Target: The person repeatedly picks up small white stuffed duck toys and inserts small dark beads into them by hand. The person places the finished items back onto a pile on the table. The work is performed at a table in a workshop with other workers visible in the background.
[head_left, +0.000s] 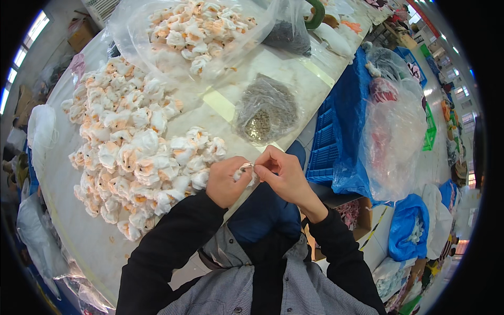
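- The left hand (226,181) grips a small white-and-peach plush piece (245,169) between curled fingers and thumb.
- The right hand (283,176) meets it, thumb and forefinger pinching the piece's right edge; finer detail there is too small to tell.
- The piece is held in front of the person's body, at the near edge of the pale worktop (100,252).
- Just left of the hands spreads a pile of similar plush pieces (128,152).
- Beyond, a large clear plastic bag (134,26) holds more.
- A smaller clear bag (275,92) of brownish bits lies nearer.
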`<state>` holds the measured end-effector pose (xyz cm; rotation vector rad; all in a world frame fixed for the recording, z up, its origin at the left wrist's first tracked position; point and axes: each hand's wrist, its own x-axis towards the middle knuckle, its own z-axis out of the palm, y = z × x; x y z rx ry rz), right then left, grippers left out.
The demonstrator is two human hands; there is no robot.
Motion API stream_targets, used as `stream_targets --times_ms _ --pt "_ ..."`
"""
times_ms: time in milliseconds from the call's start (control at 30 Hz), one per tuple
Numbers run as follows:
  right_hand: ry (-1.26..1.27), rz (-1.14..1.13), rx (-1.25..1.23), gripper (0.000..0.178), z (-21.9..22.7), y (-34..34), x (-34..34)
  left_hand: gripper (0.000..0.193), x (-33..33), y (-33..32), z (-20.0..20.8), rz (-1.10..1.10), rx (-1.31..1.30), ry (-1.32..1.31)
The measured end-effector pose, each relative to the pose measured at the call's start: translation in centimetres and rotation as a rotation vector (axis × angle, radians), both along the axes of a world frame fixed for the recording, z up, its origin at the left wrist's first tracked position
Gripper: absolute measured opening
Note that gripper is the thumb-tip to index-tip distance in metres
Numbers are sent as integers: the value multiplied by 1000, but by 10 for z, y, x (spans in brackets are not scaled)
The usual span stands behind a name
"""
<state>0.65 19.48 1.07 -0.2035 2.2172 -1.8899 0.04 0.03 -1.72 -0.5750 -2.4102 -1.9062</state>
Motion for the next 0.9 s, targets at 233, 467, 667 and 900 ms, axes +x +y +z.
stream_targets --times_ms 233,467,667,900 --pt "-74 14 5 9 -4 1 1 9 0 -2 -5 -39 -94 30" --pt "-63 51 28 9 -4 5 -1 10 0 2 -6 -81 -108 42" --pt "-86 83 31 12 -8 7 -3 11 5 -2 -9 -102 -148 119" --pt "-82 29 -154 10 -12 10 7 8 4 3 -24 -101 -73 243"
